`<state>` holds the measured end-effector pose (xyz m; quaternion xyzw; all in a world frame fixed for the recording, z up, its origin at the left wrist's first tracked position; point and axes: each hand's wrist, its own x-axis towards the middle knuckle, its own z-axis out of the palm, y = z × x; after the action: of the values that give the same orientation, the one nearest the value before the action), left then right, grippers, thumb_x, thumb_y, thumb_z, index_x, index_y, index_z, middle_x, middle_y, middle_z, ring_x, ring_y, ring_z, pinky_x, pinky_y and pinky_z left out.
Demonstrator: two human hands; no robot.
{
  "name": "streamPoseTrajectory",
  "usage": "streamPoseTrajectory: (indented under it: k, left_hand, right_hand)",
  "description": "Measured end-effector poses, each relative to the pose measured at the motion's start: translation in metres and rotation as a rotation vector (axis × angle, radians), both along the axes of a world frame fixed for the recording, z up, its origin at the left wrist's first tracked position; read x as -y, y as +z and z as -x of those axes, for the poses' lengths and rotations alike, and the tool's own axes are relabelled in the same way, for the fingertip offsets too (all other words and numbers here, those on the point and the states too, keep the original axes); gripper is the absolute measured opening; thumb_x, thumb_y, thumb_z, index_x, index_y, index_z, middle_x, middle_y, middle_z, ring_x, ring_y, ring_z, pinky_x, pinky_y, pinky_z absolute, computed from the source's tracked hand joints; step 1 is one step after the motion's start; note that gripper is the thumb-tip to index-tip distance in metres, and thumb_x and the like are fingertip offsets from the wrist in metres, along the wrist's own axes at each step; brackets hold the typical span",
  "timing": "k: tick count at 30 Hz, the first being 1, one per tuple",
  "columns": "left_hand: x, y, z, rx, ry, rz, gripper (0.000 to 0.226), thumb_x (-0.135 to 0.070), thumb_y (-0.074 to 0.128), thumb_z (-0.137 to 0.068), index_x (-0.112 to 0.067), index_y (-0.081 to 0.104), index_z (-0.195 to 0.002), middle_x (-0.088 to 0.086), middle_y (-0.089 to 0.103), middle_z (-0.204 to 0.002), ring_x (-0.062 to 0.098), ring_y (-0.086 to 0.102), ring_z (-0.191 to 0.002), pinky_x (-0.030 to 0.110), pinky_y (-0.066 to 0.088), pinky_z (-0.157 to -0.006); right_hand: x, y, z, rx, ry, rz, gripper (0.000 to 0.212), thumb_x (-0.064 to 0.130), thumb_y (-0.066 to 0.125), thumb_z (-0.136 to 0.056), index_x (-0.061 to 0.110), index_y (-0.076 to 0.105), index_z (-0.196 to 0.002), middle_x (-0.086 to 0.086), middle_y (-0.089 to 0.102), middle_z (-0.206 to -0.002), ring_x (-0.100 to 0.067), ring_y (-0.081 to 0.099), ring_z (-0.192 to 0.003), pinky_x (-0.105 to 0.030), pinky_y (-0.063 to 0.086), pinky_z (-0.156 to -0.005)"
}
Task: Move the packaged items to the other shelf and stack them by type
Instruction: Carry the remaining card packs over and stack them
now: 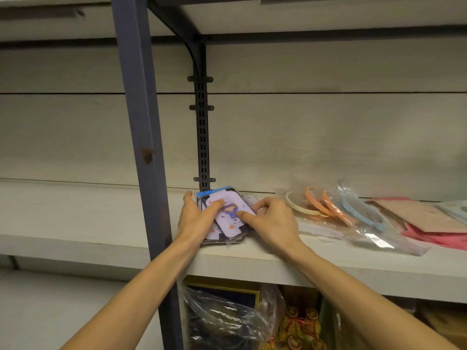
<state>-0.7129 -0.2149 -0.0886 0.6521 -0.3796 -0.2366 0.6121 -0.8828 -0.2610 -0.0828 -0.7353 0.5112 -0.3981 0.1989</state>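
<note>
Left hand point(195, 218): fingers curled round the left edge of the lilac cartoon packet point(228, 210), thumb on its face.
Right hand point(271, 221): pinches the same packet's right side.
Packet: top of a small stack, left end of the shelf point(328, 263), near the blue post point(141, 137).
To the right: bagged coloured rings point(336, 210), then pink envelopes point(434, 223).
Below: plastic-wrapped goods point(227, 319).
</note>
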Motion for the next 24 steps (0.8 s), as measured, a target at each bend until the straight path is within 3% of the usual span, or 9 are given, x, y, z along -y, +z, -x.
streamPoseTrajectory:
  k: [2, 4, 7, 9, 12, 17, 19, 21, 24]
  left_hand:
    - [0.002, -0.003, -0.002, 0.000, 0.009, 0.004, 0.086, -0.026, 0.072, -0.092, -0.022, 0.017, -0.157, 0.006, 0.066, -0.125, 0.023, 0.070, -0.100, 0.041, 0.059, -0.088]
    - [0.002, -0.005, -0.003, 0.001, 0.038, -0.003, 0.079, -0.018, 0.066, -0.095, -0.021, 0.018, -0.157, 0.003, 0.068, -0.115, 0.021, 0.071, -0.092, 0.044, 0.061, -0.085]
    - [-0.001, -0.003, -0.005, -0.003, 0.071, -0.029, 0.071, -0.014, 0.056, -0.099, -0.023, 0.017, -0.158, -0.006, 0.063, -0.089, 0.018, 0.071, -0.079, 0.045, 0.063, -0.076]
    - [-0.003, -0.001, -0.003, -0.012, 0.065, -0.057, 0.070, -0.014, 0.051, -0.101, -0.026, 0.013, -0.159, -0.003, 0.062, -0.087, 0.021, 0.072, -0.078, 0.047, 0.063, -0.076]
    - [-0.004, 0.001, -0.001, -0.012, 0.068, -0.077, 0.070, -0.014, 0.049, -0.103, -0.026, 0.010, -0.160, -0.001, 0.061, -0.089, 0.020, 0.071, -0.076, 0.042, 0.063, -0.071]
    - [-0.002, 0.001, -0.002, -0.068, 0.073, -0.069, 0.066, -0.017, 0.051, -0.103, -0.026, 0.014, -0.157, 0.001, 0.062, -0.092, 0.021, 0.073, -0.077, 0.037, 0.063, -0.065]
    - [-0.004, 0.002, -0.001, -0.075, 0.076, -0.052, 0.064, -0.016, 0.050, -0.103, -0.025, 0.016, -0.156, 0.000, 0.062, -0.091, 0.020, 0.072, -0.077, 0.032, 0.061, -0.058]
    - [-0.004, 0.002, -0.001, -0.075, 0.081, -0.032, 0.063, -0.016, 0.051, -0.103, -0.026, 0.017, -0.155, -0.001, 0.063, -0.091, 0.020, 0.073, -0.077, 0.031, 0.060, -0.056]
    - [-0.004, 0.002, -0.001, -0.076, 0.082, -0.028, 0.067, -0.013, 0.052, -0.101, -0.027, 0.016, -0.156, -0.001, 0.064, -0.090, 0.020, 0.073, -0.075, 0.034, 0.062, -0.060]
  right_hand:
    - [0.000, -0.002, -0.004, -0.041, 0.026, 0.030, 0.042, 0.067, 0.073, -0.072, 0.027, 0.068, -0.079, 0.010, 0.069, -0.072, -0.012, 0.065, -0.073, -0.029, 0.042, -0.058]
    - [0.001, -0.002, -0.004, -0.096, 0.025, 0.092, 0.038, 0.062, 0.064, -0.083, 0.026, 0.074, -0.076, 0.009, 0.071, -0.072, -0.012, 0.065, -0.072, -0.030, 0.049, -0.060]
    - [0.017, 0.001, -0.003, -0.197, -0.001, 0.135, 0.027, 0.045, 0.061, -0.088, 0.024, 0.076, -0.096, 0.002, 0.075, -0.095, -0.022, 0.068, -0.094, -0.032, 0.052, -0.072]
    - [0.030, 0.004, -0.004, -0.367, 0.016, 0.134, 0.038, 0.048, 0.061, -0.088, 0.022, 0.070, -0.114, -0.005, 0.073, -0.110, -0.029, 0.063, -0.107, -0.036, 0.052, -0.082]
    - [0.043, 0.011, -0.006, -0.521, 0.067, 0.086, 0.047, 0.059, 0.062, -0.087, 0.021, 0.068, -0.114, -0.003, 0.073, -0.110, -0.028, 0.064, -0.104, -0.037, 0.052, -0.084]
    - [0.046, 0.017, -0.006, -0.380, 0.129, -0.023, 0.051, 0.046, 0.079, -0.079, 0.015, 0.067, -0.117, -0.002, 0.070, -0.103, -0.024, 0.063, -0.098, -0.035, 0.051, -0.081]
    - [0.047, 0.020, -0.007, -0.271, 0.184, -0.168, 0.042, 0.032, 0.084, -0.078, 0.005, 0.070, -0.107, -0.006, 0.069, -0.094, -0.023, 0.060, -0.087, -0.033, 0.050, -0.077]
    - [0.050, 0.026, -0.005, -0.061, 0.239, -0.336, 0.023, 0.013, 0.080, -0.080, 0.001, 0.073, -0.099, -0.012, 0.075, -0.093, -0.021, 0.065, -0.079, -0.035, 0.057, -0.079]
    - [0.046, 0.042, 0.008, 0.094, 0.256, -0.378, 0.013, -0.001, 0.063, -0.088, 0.003, 0.073, -0.096, -0.012, 0.072, -0.083, -0.015, 0.066, -0.064, -0.021, 0.054, -0.055]
